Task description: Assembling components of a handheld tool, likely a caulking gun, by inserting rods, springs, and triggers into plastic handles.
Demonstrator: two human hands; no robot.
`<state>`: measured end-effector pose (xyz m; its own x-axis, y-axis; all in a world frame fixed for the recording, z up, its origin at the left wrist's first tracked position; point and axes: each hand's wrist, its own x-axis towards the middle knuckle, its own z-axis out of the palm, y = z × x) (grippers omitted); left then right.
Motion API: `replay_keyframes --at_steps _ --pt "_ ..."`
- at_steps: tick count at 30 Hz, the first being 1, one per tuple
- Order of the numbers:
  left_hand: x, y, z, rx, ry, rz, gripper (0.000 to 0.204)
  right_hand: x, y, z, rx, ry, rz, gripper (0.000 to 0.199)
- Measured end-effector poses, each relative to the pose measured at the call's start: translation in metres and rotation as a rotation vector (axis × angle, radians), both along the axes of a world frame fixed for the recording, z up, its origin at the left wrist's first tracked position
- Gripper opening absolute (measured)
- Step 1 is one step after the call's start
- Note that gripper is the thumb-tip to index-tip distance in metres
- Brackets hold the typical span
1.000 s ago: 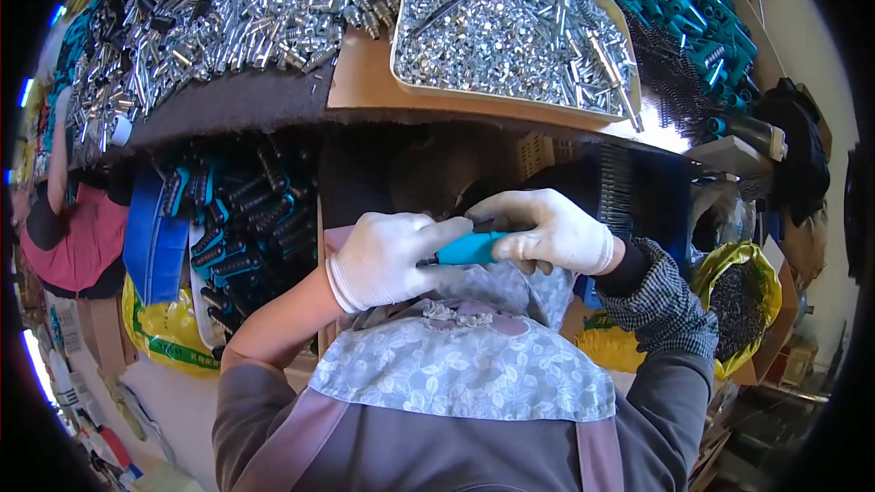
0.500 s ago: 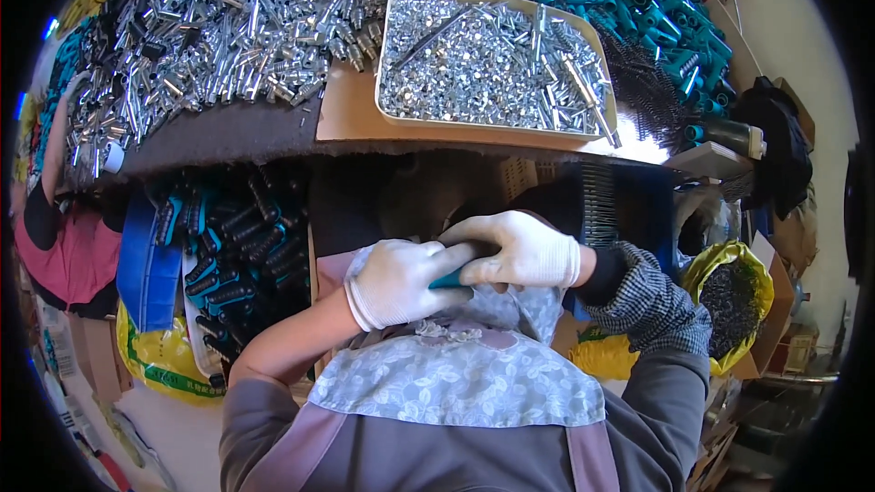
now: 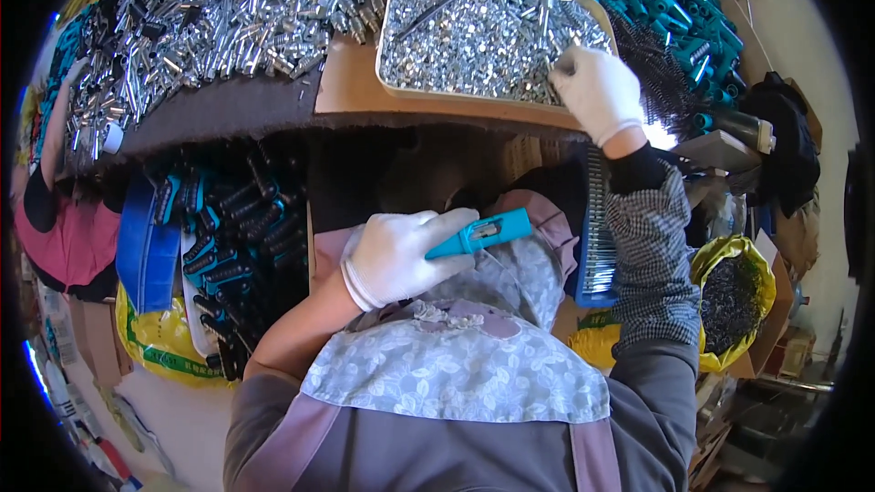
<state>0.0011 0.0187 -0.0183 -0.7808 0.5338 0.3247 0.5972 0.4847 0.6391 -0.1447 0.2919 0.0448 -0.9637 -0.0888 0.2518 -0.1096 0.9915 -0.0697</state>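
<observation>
My gloved left hand is closed around a teal plastic handle in front of my apron. A slot in the handle shows a metal piece inside, and its far end points right. My gloved right hand reaches over the right side of a cream tray full of small silver metal parts. Its fingers are bent together down at the parts near the tray's right rim. Whatever lies between those fingertips is hidden.
Silver metal tubes are heaped at the far left, teal sleeves and dark springs at the far right. Black-and-teal handles fill a space below left. A blue tray stands by my right forearm. Another person's arm shows at the left.
My right hand has left the teal handle and moved up and right to the tray of metal parts. My left hand keeps the handle, now more exposed, with its slot visible.
</observation>
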Motion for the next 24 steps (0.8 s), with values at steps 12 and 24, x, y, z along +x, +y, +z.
replay_keyframes --at_steps 12,24 --pt "0.007 -0.01 0.007 -0.018 -0.029 0.008 0.045 -0.006 -0.009 0.003 0.027 -0.074 0.015 0.03" --pt "0.0 -0.009 0.011 -0.151 0.027 0.022 0.04 0.046 -0.015 0.003 -0.7 -0.017 0.247 0.013"
